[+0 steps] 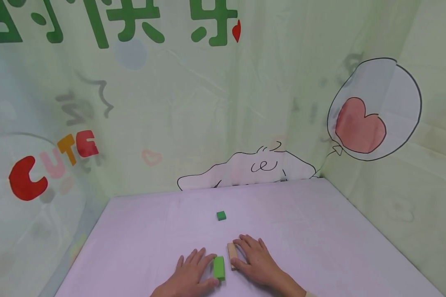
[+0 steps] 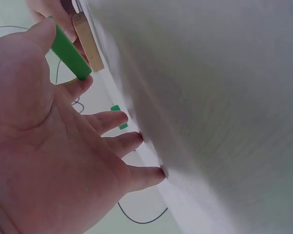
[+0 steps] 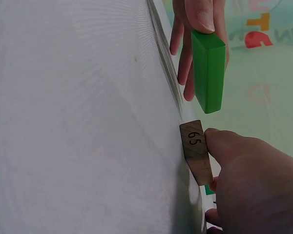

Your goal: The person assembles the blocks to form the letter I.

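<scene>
A long green block (image 1: pixel 219 268) is pinched at its two ends by the thumb and index finger of my left hand (image 1: pixel 193 272). In the left wrist view the green block (image 2: pixel 71 56) is held off the cloth, while the other fingertips touch the surface. To its right, a plain wooden block (image 1: pixel 232 255) lies on the cloth, gripped between the thumb and index finger of my right hand (image 1: pixel 258 262). In the right wrist view the wooden block (image 3: pixel 196 153) shows the number 65 on its end. The two blocks are close together but apart.
A small green block (image 1: pixel 221 215) sits farther back on the pale cloth-covered table (image 1: pixel 152 231). Printed fabric walls (image 1: pixel 208 103) enclose the table at the back and both sides.
</scene>
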A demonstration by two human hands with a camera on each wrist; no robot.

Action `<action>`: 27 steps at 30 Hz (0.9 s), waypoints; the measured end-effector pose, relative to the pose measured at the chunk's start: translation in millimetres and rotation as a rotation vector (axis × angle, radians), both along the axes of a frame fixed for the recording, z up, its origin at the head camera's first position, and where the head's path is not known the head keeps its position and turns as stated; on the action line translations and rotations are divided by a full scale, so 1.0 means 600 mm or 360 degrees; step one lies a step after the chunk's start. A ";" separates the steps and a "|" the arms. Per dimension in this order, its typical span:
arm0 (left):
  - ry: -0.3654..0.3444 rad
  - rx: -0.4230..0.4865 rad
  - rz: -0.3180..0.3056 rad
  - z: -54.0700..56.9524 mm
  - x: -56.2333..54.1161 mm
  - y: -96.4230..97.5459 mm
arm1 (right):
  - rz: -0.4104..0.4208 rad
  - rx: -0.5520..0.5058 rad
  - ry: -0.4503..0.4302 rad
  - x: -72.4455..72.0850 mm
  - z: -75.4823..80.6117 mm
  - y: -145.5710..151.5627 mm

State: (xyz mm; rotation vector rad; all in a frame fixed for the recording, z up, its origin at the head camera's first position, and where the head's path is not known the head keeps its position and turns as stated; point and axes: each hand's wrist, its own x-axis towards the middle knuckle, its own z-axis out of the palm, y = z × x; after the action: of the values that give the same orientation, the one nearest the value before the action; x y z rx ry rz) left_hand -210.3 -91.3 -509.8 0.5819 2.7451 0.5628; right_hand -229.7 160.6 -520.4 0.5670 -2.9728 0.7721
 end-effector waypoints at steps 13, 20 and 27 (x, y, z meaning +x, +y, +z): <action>0.0001 -0.0003 -0.0103 0.004 0.016 0.005 | 0.0003 0.0018 0.0011 0.000 -0.002 0.001; 0.0013 -0.0068 -0.0127 -0.002 0.023 0.019 | -0.0017 0.0020 0.0003 0.000 -0.002 0.000; 0.0058 -0.0184 -0.0113 -0.005 0.030 0.036 | -0.0023 0.0031 0.0006 0.000 -0.002 -0.001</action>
State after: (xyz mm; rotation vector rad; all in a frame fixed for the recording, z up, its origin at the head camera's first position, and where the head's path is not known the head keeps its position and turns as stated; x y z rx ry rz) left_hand -192.3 -69.9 -512.6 0.6642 2.7561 0.3775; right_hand -229.9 160.0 -521.7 0.5469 -2.9809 0.7412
